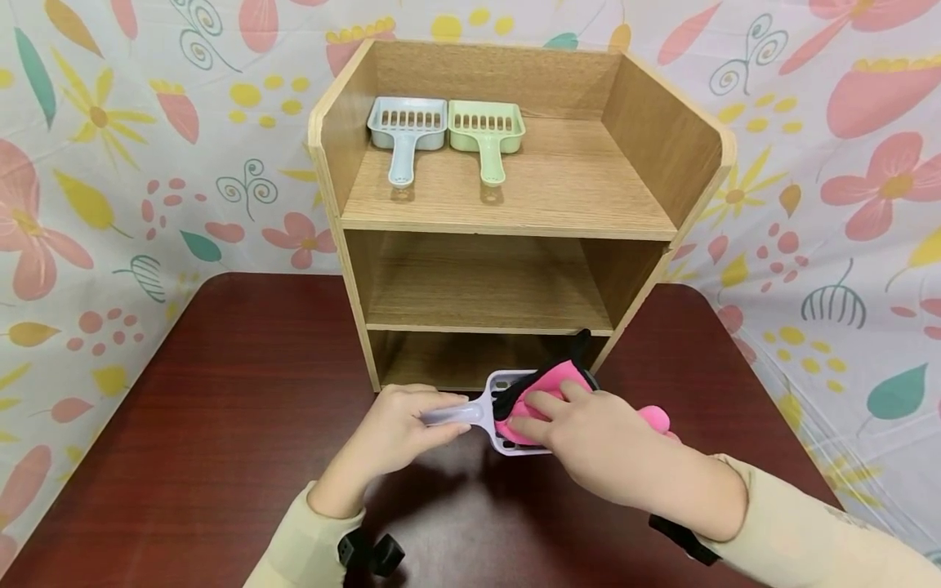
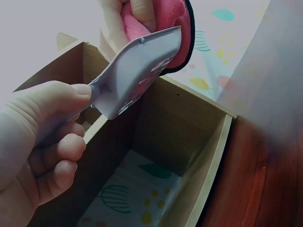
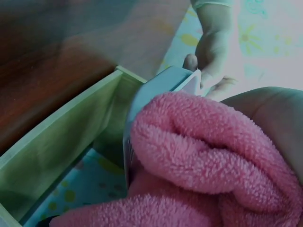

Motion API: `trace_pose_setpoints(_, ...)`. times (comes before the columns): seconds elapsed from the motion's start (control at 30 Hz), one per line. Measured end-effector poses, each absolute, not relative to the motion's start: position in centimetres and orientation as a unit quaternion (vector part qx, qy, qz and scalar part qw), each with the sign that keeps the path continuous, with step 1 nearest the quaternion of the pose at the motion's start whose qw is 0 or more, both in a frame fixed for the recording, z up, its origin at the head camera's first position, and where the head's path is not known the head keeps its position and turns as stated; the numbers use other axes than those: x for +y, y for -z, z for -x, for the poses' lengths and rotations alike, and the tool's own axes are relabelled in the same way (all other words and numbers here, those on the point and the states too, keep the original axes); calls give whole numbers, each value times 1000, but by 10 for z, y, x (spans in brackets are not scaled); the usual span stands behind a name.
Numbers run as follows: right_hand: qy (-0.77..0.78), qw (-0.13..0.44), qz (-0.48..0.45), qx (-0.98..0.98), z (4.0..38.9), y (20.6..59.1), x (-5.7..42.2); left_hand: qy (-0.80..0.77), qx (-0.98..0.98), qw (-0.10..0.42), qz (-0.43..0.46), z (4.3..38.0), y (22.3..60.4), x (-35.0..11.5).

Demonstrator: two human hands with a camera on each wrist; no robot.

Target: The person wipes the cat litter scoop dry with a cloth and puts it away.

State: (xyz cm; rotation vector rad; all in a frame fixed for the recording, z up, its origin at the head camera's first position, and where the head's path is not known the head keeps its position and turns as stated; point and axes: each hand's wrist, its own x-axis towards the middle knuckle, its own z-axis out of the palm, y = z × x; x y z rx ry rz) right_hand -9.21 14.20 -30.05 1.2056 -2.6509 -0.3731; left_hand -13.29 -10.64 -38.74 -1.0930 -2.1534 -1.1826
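Observation:
My left hand (image 1: 400,429) grips the handle of a lavender litter scoop (image 1: 507,445), thumb along the top in the left wrist view. The scoop's slotted pan points to the right, in front of the shelf unit. My right hand (image 1: 606,441) holds a bunched pink cloth (image 1: 562,377) with black edging against the inside of the pan. Its fingers lie spread over the fabric, and more pink shows past the far side of the hand. Up close in the right wrist view, the fluffy cloth (image 3: 199,146) hides most of the pan and the fingers.
A wooden shelf unit (image 1: 507,229) stands at the back of the dark red table (image 1: 220,425). On its top shelf a blue scoop (image 1: 403,151) and a green scoop (image 1: 488,147) lie side by side at the left, handles forward. Patterned fabric (image 1: 147,163) hangs around the table.

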Motion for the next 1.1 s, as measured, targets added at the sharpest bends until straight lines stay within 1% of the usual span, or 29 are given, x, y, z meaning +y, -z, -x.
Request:
trace_pose_setpoints(0.13,158,114,-399,-896,93,303,148,423,-785,235,387,134,388,-107)
trace_pose_setpoints(0.27,177,112,-388,-898,94,304,152,425,-788,230,382,134,389,-108)
trace_pose_setpoints(0.37,179,123,-379,-900,94,303,155,426,-786,231,384,135,388,-108)
trace_pose_setpoints(0.53,151,151,-375,-902,97,299,157,432,-785,234,376,136,387,-110)
trace_pose_setpoints(0.63,117,158,-394,-898,98,298,155,440,-788,222,370,136,388,-109)
trace_pose_setpoints(0.83,76,139,-430,-889,97,301,148,453,-786,206,368,135,388,-106)
trace_pose_setpoints(1.1,72,130,-424,-893,99,307,150,457,-785,204,366,133,386,-105)
